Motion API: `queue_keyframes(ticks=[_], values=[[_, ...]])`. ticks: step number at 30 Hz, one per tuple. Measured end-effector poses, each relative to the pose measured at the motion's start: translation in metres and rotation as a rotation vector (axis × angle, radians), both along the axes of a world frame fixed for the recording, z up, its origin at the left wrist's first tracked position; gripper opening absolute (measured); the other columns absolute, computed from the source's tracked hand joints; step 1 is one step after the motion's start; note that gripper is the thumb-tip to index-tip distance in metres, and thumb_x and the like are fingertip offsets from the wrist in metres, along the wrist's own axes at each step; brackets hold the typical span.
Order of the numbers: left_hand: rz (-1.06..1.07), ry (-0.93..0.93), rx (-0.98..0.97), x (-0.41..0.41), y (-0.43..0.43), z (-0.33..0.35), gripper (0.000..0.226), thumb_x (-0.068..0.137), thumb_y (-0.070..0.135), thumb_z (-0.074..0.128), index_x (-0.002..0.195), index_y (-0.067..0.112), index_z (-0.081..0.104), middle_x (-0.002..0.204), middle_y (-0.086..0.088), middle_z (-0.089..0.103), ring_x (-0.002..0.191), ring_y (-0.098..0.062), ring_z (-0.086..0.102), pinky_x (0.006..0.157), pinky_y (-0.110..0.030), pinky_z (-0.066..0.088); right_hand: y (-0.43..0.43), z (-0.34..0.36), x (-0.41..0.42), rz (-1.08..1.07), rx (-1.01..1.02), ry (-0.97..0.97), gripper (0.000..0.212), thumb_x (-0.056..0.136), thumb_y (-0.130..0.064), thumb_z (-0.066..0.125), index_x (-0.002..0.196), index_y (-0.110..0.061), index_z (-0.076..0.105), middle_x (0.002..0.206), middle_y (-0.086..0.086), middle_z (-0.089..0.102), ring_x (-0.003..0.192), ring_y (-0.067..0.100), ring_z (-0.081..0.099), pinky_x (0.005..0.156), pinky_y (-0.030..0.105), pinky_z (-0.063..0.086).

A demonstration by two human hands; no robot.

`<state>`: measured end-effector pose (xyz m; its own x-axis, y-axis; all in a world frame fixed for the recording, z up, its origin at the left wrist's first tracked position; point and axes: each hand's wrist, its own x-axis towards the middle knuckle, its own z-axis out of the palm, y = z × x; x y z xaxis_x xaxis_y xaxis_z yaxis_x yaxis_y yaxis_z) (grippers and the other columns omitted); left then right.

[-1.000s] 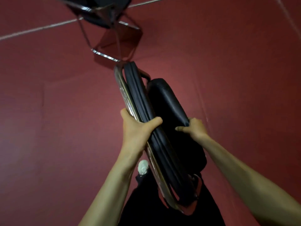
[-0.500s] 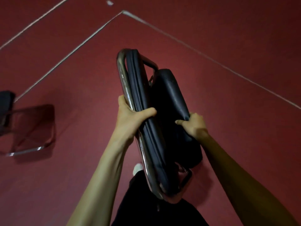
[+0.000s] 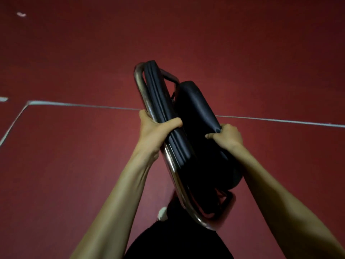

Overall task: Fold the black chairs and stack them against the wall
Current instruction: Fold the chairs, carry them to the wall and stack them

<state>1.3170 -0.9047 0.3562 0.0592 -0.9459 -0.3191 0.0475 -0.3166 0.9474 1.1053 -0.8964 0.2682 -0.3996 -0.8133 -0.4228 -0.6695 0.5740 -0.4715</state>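
Carrying: folded black chair (image 3: 196, 113), up off the red floor (image 3: 74, 156) in front of the person, tilted, its two pads closed together.
Left hand (image 3: 155, 128): clamped round the chrome frame tube (image 3: 172, 165) and the thinner pad, thumb hooked over the top.
Right hand (image 3: 226, 135): fingers curled tight over the thicker pad's edge.
Floor: white line (image 3: 84, 105) runs across behind the chair.
Below: white shoe (image 3: 162, 213) peeks out under the frame.

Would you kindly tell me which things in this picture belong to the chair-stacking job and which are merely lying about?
Job in hand:
black chair, folded and carried
left hand, gripping its metal frame
right hand, gripping its cushion edge

Just lying about:
white scraps on the red floor
white floor line
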Motion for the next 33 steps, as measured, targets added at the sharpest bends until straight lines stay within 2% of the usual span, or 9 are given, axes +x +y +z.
queue_keyframes(ticks=[4,7,11,16,20,24,28,33], values=[[-0.055,-0.001,0.009,-0.035,-0.115,0.000,0.069,0.062,0.004,0.082,0.119,0.002,0.044,0.098,-0.007,0.062,0.076,-0.010,0.065,0.055,-0.015,0.050,-0.102,0.004,-0.034,-0.069,0.014,0.010,0.048,0.071,-0.044,0.077,0.103,-0.009,0.068,0.102,0.012,0.069,0.095,0.032,0.065,0.072,0.031,0.048],[-0.075,0.002,0.039,-0.060,-0.211,-0.007,0.061,0.067,0.002,0.080,0.116,0.005,0.043,0.095,-0.005,0.061,0.072,-0.009,0.064,0.052,-0.015,0.049,-0.188,-0.005,-0.060,-0.089,0.026,0.002,0.047,0.070,-0.042,0.079,0.097,-0.005,0.067,0.100,0.015,0.068,0.091,0.033,0.065,0.069,0.031,0.046],[-0.097,-0.004,0.072,-0.087,-0.331,-0.017,0.074,0.055,0.011,0.083,0.119,-0.001,0.049,0.105,-0.018,0.067,0.076,-0.017,0.069,0.054,-0.020,0.052,-0.301,-0.014,-0.090,-0.104,0.085,-0.016,0.051,0.069,-0.042,0.079,0.100,-0.004,0.067,0.102,0.017,0.068,0.092,0.034,0.065,0.069,0.032,0.047],[-0.049,-0.002,0.110,-0.100,-0.475,-0.026,0.070,0.060,0.007,0.083,0.120,-0.001,0.048,0.106,-0.020,0.066,0.077,-0.020,0.069,0.053,-0.020,0.052,-0.453,-0.017,-0.106,-0.066,0.115,-0.029,0.048,0.069,-0.043,0.078,0.097,-0.005,0.067,0.095,0.014,0.067,0.084,0.032,0.065,0.064,0.030,0.045],[-0.032,0.020,0.150,-0.107,-0.605,-0.032,0.062,0.067,0.006,0.081,0.117,0.005,0.044,0.097,-0.011,0.063,0.069,-0.014,0.065,0.047,-0.016,0.048,-0.586,-0.022,-0.113,-0.037,0.127,-0.020,0.049,0.069,-0.042,0.079,0.096,-0.003,0.065,0.096,0.012,0.064,0.087,0.032,0.064,0.063,0.030,0.041],[-0.051,0.024,0.168,-0.110,-0.748,-0.037,0.076,0.055,0.015,0.084,0.119,0.002,0.047,0.104,-0.018,0.066,0.075,-0.021,0.069,0.050,-0.021,0.052,-0.728,-0.028,-0.118,-0.036,0.153,-0.004,0.051,0.069,-0.042,0.079,0.097,-0.002,0.065,0.098,0.014,0.065,0.087,0.033,0.064,0.063,0.030,0.041],[-0.032,0.010,0.182,-0.117,-0.874,-0.021,0.065,0.069,0.005,0.081,0.120,0.005,0.041,0.097,-0.009,0.062,0.070,-0.013,0.064,0.047,-0.017,0.050,-0.865,-0.023,-0.125,-0.027,0.154,-0.019,0.048,0.068,-0.042,0.079,0.094,-0.004,0.066,0.096,0.014,0.066,0.087,0.032,0.065,0.064,0.030,0.044],[-0.039,-0.004,0.150,-0.127,-1.029,-0.013,0.063,0.070,0.002,0.080,0.119,0.006,0.040,0.094,-0.004,0.060,0.070,-0.010,0.063,0.047,-0.015,0.049,-1.027,-0.020,-0.136,-0.022,0.133,-0.062,0.045,0.069,-0.041,0.078,0.095,-0.006,0.066,0.093,0.013,0.066,0.082,0.031,0.065,0.063,0.031,0.047]])
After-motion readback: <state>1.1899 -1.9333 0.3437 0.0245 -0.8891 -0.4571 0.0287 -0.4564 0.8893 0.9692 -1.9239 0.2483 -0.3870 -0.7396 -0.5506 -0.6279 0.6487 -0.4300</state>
